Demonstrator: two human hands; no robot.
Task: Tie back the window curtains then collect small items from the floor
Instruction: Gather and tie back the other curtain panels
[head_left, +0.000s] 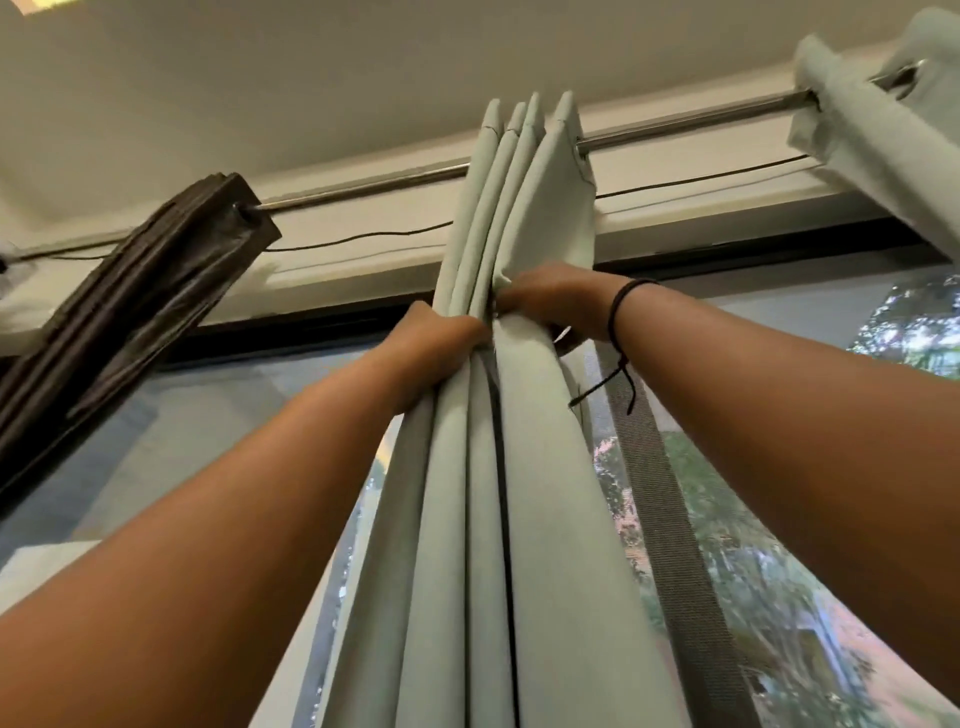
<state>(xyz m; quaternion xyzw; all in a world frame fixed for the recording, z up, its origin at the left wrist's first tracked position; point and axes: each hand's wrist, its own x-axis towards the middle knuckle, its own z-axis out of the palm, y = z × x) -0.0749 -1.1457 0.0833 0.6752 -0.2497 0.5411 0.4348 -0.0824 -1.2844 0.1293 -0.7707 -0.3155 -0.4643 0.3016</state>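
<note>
Both hands up near the rod (691, 120): left hand (441, 338) and right hand (550, 301) each gripped the bunched pale green curtain (519, 467), fingers curled round the pleats, likely gathering folds for tying.

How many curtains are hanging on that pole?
3: a dark brown bunched curtain at left, a pale green pleated curtain in the middle gripped by both hands, another pale green curtain at top right. More may hang out of view.
</note>
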